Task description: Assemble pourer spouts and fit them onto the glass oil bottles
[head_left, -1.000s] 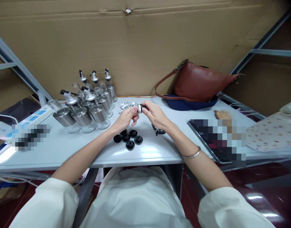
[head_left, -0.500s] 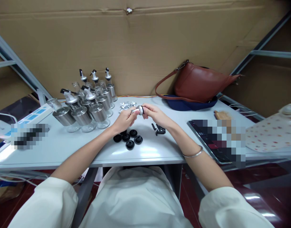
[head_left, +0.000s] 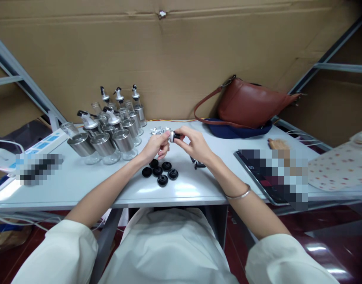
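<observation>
Both hands meet above the middle of the grey table [head_left: 80, 181]. My left hand [head_left: 155, 145] and my right hand [head_left: 194, 144] pinch a small silver and black pourer cap [head_left: 173, 136] between their fingertips. Below them lie several black rubber stoppers [head_left: 162, 172]. A few small black spout parts [head_left: 198, 162] rest under my right wrist. Silver pourer pieces [head_left: 157, 130] lie just behind my left hand.
Several glass bottles with steel sleeves and pourer tops [head_left: 110, 126] stand at the back left. A brown leather bag [head_left: 251, 103] sits on a navy cloth at the back right. A power strip [head_left: 43, 142] lies at the left, and a dotted cloth [head_left: 340, 163] at the right.
The cap has been turned between the fingertips and now sits slightly lower, with its black end toward my right hand. Both hands stay in the same place.
</observation>
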Tool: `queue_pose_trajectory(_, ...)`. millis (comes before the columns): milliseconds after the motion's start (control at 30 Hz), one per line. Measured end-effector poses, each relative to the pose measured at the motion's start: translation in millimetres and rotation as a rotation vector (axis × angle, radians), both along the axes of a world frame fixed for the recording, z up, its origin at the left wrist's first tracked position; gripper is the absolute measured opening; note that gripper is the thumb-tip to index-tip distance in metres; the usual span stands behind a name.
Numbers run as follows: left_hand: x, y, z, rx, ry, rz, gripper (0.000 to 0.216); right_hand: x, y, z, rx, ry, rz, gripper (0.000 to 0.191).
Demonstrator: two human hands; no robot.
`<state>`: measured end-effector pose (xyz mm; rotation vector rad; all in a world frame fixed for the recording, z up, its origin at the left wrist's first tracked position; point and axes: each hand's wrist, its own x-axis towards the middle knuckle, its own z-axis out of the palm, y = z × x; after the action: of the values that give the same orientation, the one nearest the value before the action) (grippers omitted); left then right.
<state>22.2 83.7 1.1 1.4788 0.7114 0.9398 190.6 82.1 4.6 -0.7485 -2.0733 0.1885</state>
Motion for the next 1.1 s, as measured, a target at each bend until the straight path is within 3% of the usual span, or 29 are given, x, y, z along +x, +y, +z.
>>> queue_pose_trajectory(233, 3.5, 6.3, -5.2, 0.051, -0.223, 0.16, 0.05, 1.6, 0.0, 1.7, -0.074, 0.068, -0.084, 0.011)
queue_pose_trajectory(367, 4.7, 8.9, -8.8, 0.101, -0.338, 0.293, 0.043, 4.0, 0.3, 2.7, -0.19, 0.048, -0.006, 0.014)
queue_pose_trajectory(467, 4.1, 9.9, -8.7, 0.043, -0.395, 0.365, 0.039, 5.8, 1.9, 3.4, -0.266, 0.076, 0.014, 0.02)
queue_pose_trajectory(667, 2.8, 10.9, -8.4, -0.176, -0.46, 0.378, 0.03, 2.9, 6.3, -2.1, -0.31, 0.02, -0.036, 0.019)
queue_pose_trajectory(800, 1.5, 10.8, -7.8, -0.146, -0.439, 0.394, 0.028, -1.2, 5.5, -5.5, -0.298, -0.024, -0.008, 0.017)
queue_pose_trajectory(1000, -0.7, 10.5, -3.1, -0.042, -0.405, 0.328, 0.031, -1.2, 3.3, -3.8, -0.517, 0.112, 0.145, 0.033)
queue_pose_trajectory(1100, 0.1, 9.7, -2.2, -0.056, -0.421, 0.303, 0.034, 0.7, 5.1, -2.1, -0.549, 0.152, 0.167, 0.035)
